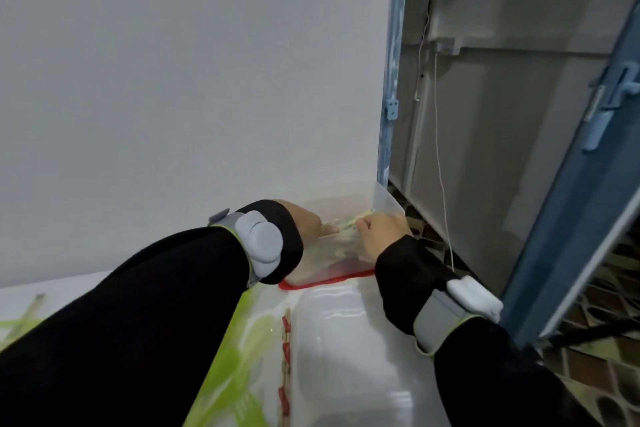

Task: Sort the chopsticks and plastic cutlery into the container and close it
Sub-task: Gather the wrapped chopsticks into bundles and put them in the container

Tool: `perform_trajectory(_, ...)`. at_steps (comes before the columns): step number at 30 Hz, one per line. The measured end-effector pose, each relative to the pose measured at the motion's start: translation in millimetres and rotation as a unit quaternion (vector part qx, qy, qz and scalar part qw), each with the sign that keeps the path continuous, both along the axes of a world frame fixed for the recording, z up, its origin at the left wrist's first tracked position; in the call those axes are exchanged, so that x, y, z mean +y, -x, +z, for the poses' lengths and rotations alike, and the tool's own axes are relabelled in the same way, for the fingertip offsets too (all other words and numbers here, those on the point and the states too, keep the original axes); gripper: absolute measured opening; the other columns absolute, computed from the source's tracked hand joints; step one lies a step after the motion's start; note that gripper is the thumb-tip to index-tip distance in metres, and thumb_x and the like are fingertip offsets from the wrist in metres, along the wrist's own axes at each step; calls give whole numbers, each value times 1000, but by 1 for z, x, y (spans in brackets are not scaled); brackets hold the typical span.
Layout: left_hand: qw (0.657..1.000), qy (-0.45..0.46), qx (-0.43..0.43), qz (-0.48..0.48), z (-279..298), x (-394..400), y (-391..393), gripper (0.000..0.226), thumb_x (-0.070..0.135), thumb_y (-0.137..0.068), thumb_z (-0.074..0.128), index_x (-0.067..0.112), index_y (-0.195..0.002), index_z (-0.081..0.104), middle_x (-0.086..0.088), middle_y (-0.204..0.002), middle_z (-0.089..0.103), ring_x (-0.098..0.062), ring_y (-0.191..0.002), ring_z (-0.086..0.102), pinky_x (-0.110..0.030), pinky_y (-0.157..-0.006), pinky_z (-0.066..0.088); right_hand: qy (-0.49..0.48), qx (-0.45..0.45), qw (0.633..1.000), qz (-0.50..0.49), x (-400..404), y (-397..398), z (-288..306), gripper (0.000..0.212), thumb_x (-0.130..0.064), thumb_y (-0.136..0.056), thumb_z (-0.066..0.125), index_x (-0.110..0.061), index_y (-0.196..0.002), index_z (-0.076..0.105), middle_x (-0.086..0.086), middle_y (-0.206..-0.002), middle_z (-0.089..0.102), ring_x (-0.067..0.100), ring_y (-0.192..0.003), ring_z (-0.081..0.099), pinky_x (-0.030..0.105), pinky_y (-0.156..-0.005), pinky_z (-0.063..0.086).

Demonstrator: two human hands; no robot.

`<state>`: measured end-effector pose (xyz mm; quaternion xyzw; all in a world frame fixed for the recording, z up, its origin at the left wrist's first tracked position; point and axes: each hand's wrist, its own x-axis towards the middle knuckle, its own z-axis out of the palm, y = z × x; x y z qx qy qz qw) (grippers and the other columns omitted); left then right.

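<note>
wall: plain white wall [173, 62], back & left
door: blue-framed metal door [568, 218], open, right
floor: brown patterned tile floor [606, 291], lower right

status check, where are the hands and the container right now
Both hands in the clear container: left hand, right hand; grip unclear. Lid off. Green cutlery and chopsticks still on table.

I count my two hands [308, 218] [381, 230], two wristbands [258, 243] [464, 302], one red-rimmed container [325, 270], one clear lid [346, 357], and several green forks [239, 374], too blurred to number
</note>
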<state>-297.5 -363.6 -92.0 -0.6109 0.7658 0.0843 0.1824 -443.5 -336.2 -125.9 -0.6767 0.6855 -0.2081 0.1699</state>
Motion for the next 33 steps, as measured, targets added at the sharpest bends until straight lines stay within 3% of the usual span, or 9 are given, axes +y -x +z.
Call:
perform_trajectory(3,999,-22,-5,26,-4,-9,-4,41,42,-99,35,13,-109,62,0,-101,52,-20,-91,47,-27,-81,32,-30,-17,999,-22,-10,-5,-6,57,-45,-85,13,-22,-94,64,12,-115,62,30,-117,49,42,-102,35)
perform_trajectory(7,998,37,55,23,-14,-19,-2,21,22,-88,54,11,-97,70,-4,-92,64,-24,-82,54,-29,-76,44,-32,10,998,-57,1,-8,3,45,-34,-98,28,-9,-115,60,9,-127,53,28,-127,39,43,-111,27)
perform_trajectory(12,993,30,105,49,-33,-26,1,24,3,-93,41,9,-70,46,0,-65,36,-19,-71,38,-24,-71,29,-2,47,997,-62,13,-15,2,42,-30,-101,26,-12,-122,57,7,-138,45,26,-140,19,49,-117,9)
perform_trajectory(14,986,41,148,65,-30,-23,-3,25,6,-90,45,10,-67,48,-3,-65,42,-22,-73,40,-25,-71,33,-9,58,997,-57,16,-18,2,44,-31,-102,22,-16,-129,53,3,-147,35,26,-144,7,52,-117,2)
perform_trajectory(19,886,182,413,106,-2,10,-28,32,24,-92,53,14,-62,51,-1,-67,55,-17,-58,46,-26,-59,38,-34,134,988,-69,21,-42,14,46,-24,-99,24,-22,-143,35,1,-158,10,27,-146,-8,62,-110,-8)
perform_trajectory(22,838,216,484,128,23,42,-57,30,22,-93,53,14,-63,54,-1,-62,51,-15,-52,45,-23,-54,39,-2,148,989,-15,31,-79,28,44,-29,-100,27,-19,-140,38,3,-156,18,30,-146,-2,61,-111,-1)
perform_trajectory(25,837,219,482,138,33,79,-91,29,23,-92,53,13,-65,55,1,-58,51,-15,-51,47,-19,-51,37,49,125,989,57,46,-121,39,36,-30,-98,31,-20,-125,53,3,-142,41,30,-140,22,54,-112,15)
perform_trajectory(29,845,237,440,189,36,148,-181,24,23,-90,55,10,-72,61,4,-54,51,-9,-45,48,-12,-43,34,18,22,975,222,83,-204,53,27,-28,-96,37,-18,-79,56,6,-94,58,28,-97,56,31,-81,40)
perform_trajectory(33,851,241,387,260,33,211,-277,19,23,-89,56,12,-74,61,3,-56,53,-9,-47,52,-16,-43,35,-27,-18,951,308,126,-278,55,25,-26,-95,43,-11,-93,63,6,-93,61,24,-91,59,24,-71,37)
